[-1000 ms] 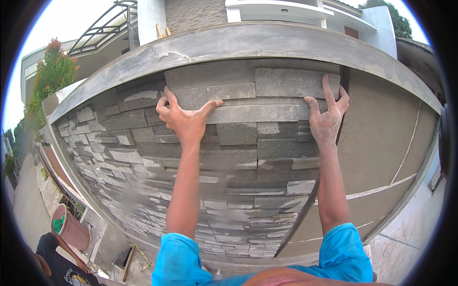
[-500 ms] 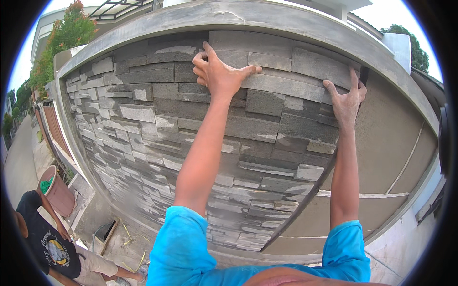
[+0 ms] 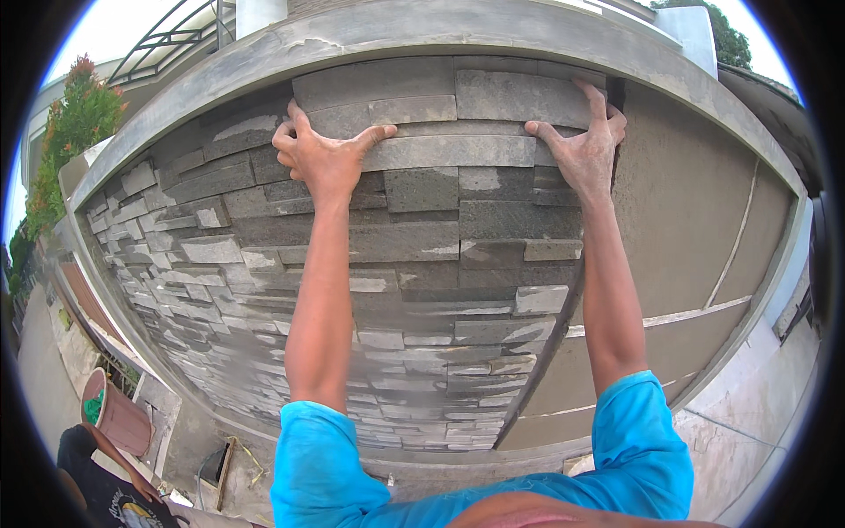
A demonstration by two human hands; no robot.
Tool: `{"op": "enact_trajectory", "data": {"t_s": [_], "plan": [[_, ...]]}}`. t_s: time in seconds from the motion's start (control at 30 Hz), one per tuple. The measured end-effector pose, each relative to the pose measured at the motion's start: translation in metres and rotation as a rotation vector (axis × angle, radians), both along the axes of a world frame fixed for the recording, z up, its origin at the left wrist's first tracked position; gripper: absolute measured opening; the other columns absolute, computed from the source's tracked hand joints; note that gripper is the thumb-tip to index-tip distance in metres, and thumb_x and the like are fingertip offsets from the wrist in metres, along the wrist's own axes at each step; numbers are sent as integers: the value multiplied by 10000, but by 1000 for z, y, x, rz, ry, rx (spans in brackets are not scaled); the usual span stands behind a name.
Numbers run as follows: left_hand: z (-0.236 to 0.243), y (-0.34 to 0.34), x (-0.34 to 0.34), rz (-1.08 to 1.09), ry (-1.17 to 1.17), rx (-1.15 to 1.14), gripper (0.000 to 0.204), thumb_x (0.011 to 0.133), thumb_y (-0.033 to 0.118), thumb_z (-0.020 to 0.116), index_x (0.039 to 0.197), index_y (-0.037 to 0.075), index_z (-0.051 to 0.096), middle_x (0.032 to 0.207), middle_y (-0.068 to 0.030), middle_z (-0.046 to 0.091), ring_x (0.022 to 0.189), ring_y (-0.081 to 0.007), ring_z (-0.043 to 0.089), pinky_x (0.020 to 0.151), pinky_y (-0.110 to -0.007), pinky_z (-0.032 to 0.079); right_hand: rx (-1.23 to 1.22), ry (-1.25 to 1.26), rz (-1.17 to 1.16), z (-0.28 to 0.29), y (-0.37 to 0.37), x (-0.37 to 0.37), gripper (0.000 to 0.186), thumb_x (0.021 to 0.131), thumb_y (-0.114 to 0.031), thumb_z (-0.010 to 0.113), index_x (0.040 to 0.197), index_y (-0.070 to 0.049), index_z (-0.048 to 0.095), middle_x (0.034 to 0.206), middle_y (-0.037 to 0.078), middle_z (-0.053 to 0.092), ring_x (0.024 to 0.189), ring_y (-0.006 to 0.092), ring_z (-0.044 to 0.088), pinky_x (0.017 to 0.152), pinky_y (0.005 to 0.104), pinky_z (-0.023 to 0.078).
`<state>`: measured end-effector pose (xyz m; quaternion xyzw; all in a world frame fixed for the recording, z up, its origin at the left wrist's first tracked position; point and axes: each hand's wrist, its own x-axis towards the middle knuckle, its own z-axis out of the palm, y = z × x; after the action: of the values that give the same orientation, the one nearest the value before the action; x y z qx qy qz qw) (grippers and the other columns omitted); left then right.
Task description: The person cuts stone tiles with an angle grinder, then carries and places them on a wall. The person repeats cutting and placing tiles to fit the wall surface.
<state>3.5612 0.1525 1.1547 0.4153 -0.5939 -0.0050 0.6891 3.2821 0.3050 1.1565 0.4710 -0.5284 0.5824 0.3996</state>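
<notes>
A grey stone cladding panel made of stepped strips sits in the top row of the stone-faced wall, just under the concrete ledge. My left hand grips its left end, with the fingers curled at the edge and the thumb stretched across the front. At the other end, my right hand holds the panel, fingers over the right edge and thumb pointing inward on the face. Both arms reach up, and dust coats the right hand. What lies behind the panel is hidden.
Bare grey render with pale lines adjoins the stone on the right. The concrete ledge overhangs the wall. Lower left are a person in a dark shirt, a reddish bin with something green inside, and a wooden-edged box.
My view has swung to the right, so the wall, bin and other person sit farther left in the picture. Both hands keep hold of the panel's ends.
</notes>
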Motion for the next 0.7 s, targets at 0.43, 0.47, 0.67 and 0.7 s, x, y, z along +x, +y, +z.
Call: {"op": "enact_trajectory", "data": {"t_s": [0.43,0.47,0.67,0.7], "plan": [[2,4,4,-50,11,28,1452,496,624,967,1573,-17,235,1423,-216,281,1362,-399,288,1116,-594,375,-26,12,-26,-1,0,1,932,665,-568,915,1439,-274,487,1260,316,366,1248,498,344,1021,679,354],[2,4,5,-57,9,19,1449,497,627,965,1572,-17,238,1422,-217,283,1365,-397,287,1120,-591,375,-23,12,-31,-1,0,1,929,665,-570,913,1438,-274,492,1266,322,368,1249,498,348,1020,680,357],[3,8,4,-15,-7,24,1443,494,641,959,1558,-41,263,1412,-222,298,1367,-386,298,1116,-576,390,-5,8,-78,1,2,3,923,665,-581,910,1432,-254,512,1297,334,373,1290,499,323,1028,672,371],[3,7,3,-13,-11,19,1444,492,642,960,1555,-47,267,1413,-223,299,1366,-386,299,1112,-575,392,4,5,-92,0,2,3,929,654,-591,910,1426,-249,522,1266,339,397,1253,495,360,1021,669,373]]}}
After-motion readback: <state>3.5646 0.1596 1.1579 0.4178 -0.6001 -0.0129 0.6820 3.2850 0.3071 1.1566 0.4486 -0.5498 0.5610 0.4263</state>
